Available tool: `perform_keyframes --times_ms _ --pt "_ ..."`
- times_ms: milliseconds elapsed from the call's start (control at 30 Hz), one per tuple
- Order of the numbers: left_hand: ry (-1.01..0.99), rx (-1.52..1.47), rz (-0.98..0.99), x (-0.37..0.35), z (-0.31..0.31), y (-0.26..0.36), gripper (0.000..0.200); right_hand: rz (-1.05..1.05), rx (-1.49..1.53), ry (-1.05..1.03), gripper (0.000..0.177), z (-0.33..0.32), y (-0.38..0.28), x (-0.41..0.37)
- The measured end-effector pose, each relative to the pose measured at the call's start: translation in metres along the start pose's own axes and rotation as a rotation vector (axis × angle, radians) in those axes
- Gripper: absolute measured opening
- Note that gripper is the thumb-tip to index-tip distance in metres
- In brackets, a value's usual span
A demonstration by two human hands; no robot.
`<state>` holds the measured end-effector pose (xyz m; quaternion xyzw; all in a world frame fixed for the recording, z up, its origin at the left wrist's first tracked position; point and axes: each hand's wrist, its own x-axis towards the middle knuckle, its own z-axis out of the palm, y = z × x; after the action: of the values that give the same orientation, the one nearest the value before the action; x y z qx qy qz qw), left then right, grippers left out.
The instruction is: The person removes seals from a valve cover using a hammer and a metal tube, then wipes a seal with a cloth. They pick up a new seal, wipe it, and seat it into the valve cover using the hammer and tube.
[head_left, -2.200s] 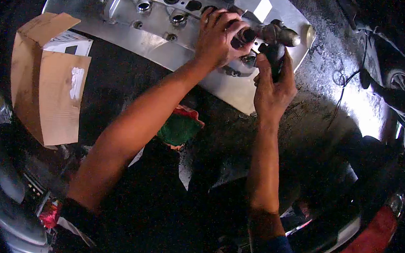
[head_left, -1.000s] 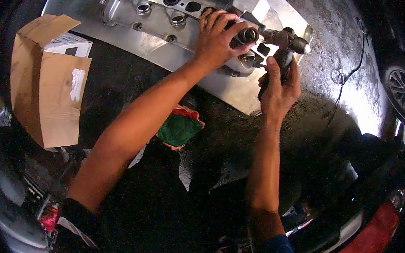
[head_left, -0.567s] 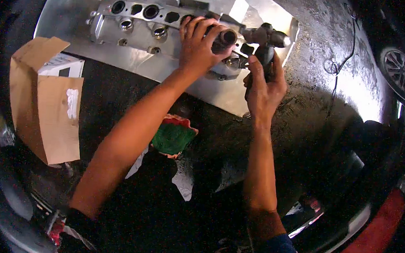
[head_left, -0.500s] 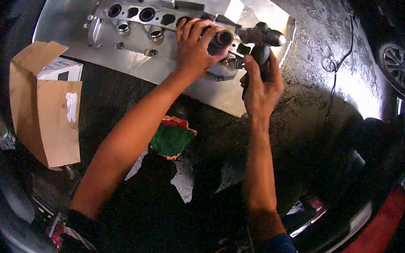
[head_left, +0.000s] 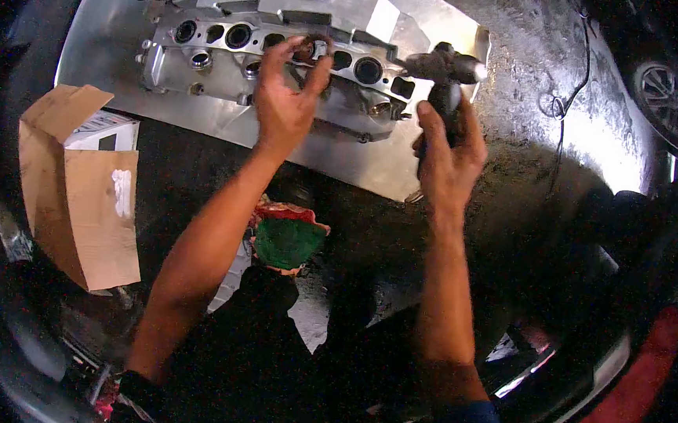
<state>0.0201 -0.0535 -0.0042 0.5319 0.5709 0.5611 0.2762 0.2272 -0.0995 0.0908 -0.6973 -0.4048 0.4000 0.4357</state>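
A single wide view comes from my head, facing forward and steeply down over my lap [head_left: 265, 363]. It sits near enough to take in both forearms, with my left hand [head_left: 290, 102] and right hand [head_left: 452, 149] above the middle. Straight lines bow toward the dark edges. It reaches left of my grip to a cardboard box [head_left: 100, 203], and right to a car wheel [head_left: 661, 100].

A cardboard box [head_left: 101, 222] sits left — a wheel [head_left: 659, 96] right.
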Motion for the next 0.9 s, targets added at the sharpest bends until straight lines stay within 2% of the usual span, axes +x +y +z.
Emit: perform_keyframes --times_ms 133,167,200,233,333,433,467,600,700,900 --pt "-0.001 -0.196 -0.287 0.004 -0.032 0.017 0.044 -0.006 -0.144 -0.009 0.061 -0.039 -0.009 0.004" --pt "-0.013 -0.222 -0.371 0.003 -0.038 0.021 0.045 -0.094 -0.208 0.002 0.058 -0.048 -0.004 0.01" --pt "-0.004 -0.163 -0.308 0.001 -0.042 0.022 0.04 -0.05 -0.205 -0.002 0.058 -0.056 -0.004 0.011" --pt "-0.012 -0.177 -0.323 0.001 -0.045 0.021 0.039 -0.007 -0.201 -0.006 0.058 -0.064 -0.003 0.01" --pt "-0.042 -0.224 -0.376 -0.003 -0.053 0.016 0.036 0.051 -0.463 -0.062 0.059 -0.09 0.018 0.012" --pt "-0.091 -0.262 -0.425 -0.004 -0.056 0.012 0.034 0.22 -0.515 -0.21 0.06 -0.098 0.035 0.004" --pt "-0.118 -0.263 -0.436 -0.003 -0.056 0.01 0.034 0.148 -0.657 -0.232 0.058 -0.097 0.041 0.001" --pt "-0.166 -0.239 -0.455 -0.001 -0.053 0.007 0.032 0.026 -0.694 -0.277 0.055 -0.084 0.055 -0.009" --pt "-0.146 -0.206 -0.456 -0.001 -0.053 0.007 0.031 0.022 -0.788 -0.249 0.054 -0.081 0.054 -0.01" --pt "-0.094 -0.176 -0.484 -0.006 -0.063 0.004 0.027 0.019 -0.673 -0.268 0.054 -0.087 0.067 -0.003"
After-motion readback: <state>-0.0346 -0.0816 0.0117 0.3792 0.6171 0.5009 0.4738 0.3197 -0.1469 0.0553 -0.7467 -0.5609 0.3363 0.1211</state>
